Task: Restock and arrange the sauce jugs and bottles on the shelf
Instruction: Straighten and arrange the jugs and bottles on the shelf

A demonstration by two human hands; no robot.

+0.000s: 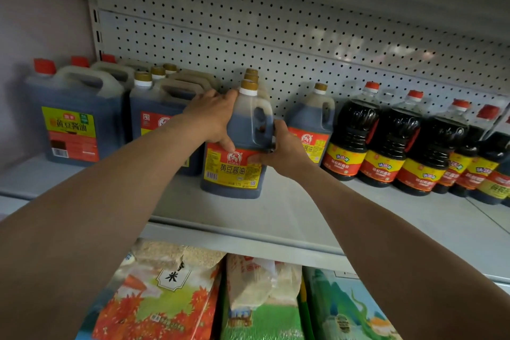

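Now your left hand point(212, 116) and right hand point(281, 146) clasp one gold-capped jug point(237, 141) on the shelf point(276, 218), two more behind it, three red-capped jugs point(71, 116) far left

2 hands point(212, 116) around soy jug point(234, 163)

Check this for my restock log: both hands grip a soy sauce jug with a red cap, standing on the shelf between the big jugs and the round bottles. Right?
One detail is off: the cap is gold, not red, as the head view shows. The left hand and right hand do grip the soy sauce jug, standing on the shelf between the big jugs and the round bottles.
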